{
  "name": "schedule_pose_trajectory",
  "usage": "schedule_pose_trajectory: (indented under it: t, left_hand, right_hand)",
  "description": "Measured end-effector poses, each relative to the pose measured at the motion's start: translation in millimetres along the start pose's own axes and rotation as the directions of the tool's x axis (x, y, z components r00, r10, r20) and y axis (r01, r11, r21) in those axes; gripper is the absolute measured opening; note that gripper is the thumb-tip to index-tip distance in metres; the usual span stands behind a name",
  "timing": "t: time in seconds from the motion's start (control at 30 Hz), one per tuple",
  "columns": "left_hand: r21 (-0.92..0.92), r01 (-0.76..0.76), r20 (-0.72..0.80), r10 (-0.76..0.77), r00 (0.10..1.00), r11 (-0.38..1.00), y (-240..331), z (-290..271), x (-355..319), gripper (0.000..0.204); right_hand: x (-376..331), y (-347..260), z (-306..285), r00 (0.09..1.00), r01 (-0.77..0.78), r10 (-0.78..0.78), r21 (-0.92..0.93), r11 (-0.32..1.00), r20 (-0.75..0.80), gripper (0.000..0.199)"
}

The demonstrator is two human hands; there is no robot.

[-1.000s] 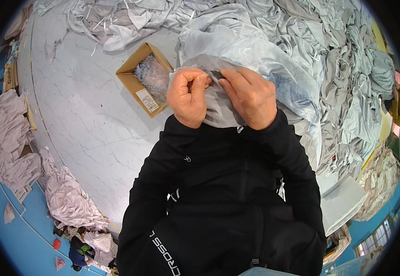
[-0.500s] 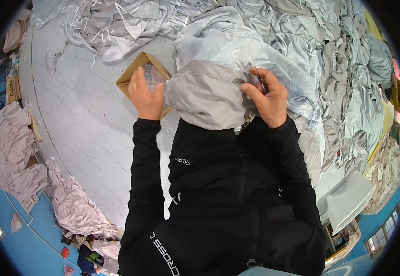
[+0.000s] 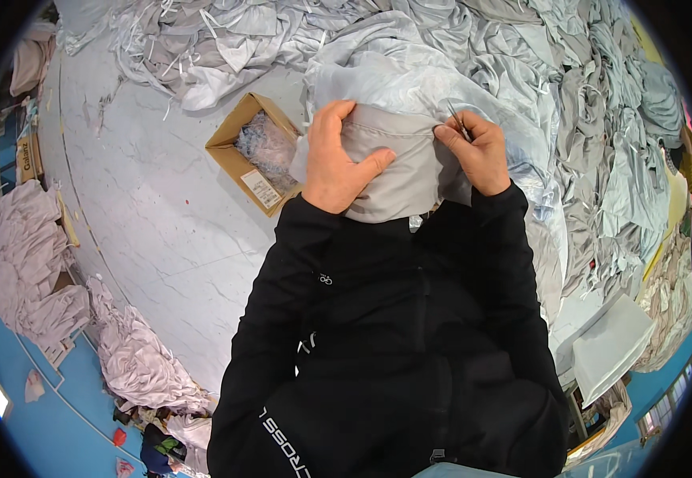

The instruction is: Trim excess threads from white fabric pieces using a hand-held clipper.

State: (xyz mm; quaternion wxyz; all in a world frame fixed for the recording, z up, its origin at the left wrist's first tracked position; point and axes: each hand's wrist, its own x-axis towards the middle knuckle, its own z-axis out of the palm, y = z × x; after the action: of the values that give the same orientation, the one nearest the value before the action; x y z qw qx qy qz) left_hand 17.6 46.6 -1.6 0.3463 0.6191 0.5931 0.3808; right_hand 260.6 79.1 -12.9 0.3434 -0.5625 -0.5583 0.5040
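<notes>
A folded grey cloth (image 3: 397,171) lies before me at the table's near edge, with a seam along its far side. My left hand (image 3: 336,163) rests on its left part, thumb and fingers spread apart, fingertips curved at the far edge. At the cloth's far right corner, my right hand (image 3: 477,151) is closed around small dark snips (image 3: 459,121), their points facing away from me. Its thumb and forefinger meet at the cloth's edge; whether they pinch the fabric I cannot tell. Under and beyond the cloth spreads a sheer pale sheet (image 3: 394,64).
Left of the cloth stands an open cardboard box (image 3: 225,147) holding clear plastic bits. Heaped grey fabric (image 3: 234,48) covers the far and right sides of the white table (image 3: 147,231). Pinkish fabric piles (image 3: 31,255) lie at the left, and a white folded sheet (image 3: 613,346) at the right.
My left hand has come down rightward from above the box onto the cloth. My right hand has shifted slightly right, its thumb and forefinger closing at the cloth's corner. The box shows more fully.
</notes>
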Motion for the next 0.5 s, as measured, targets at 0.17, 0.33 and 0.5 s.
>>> schedule_pose_trajectory:
  t: [0.17,0.33,0.5]
  left_hand:
    - [-0.327,0.327,0.363,-0.201,0.91,0.887,-54,-1,-7,0.099]
    - [-0.478,0.311,0.227,-0.227,0.947,0.822,-81,-7,16,0.076]
    - [-0.329,0.129,0.143,-0.085,0.986,0.936,-65,-10,45,0.029]
  right_hand:
    - [3,12,0,1.0,-0.019,0.019,-0.005,1.0,0.012,0.021]
    - [-1,15,1,0.995,0.101,-0.101,0.119,0.988,-0.007,0.017]
    - [-10,-3,-7,0.992,-0.119,0.103,0.233,0.965,0.078,0.017]
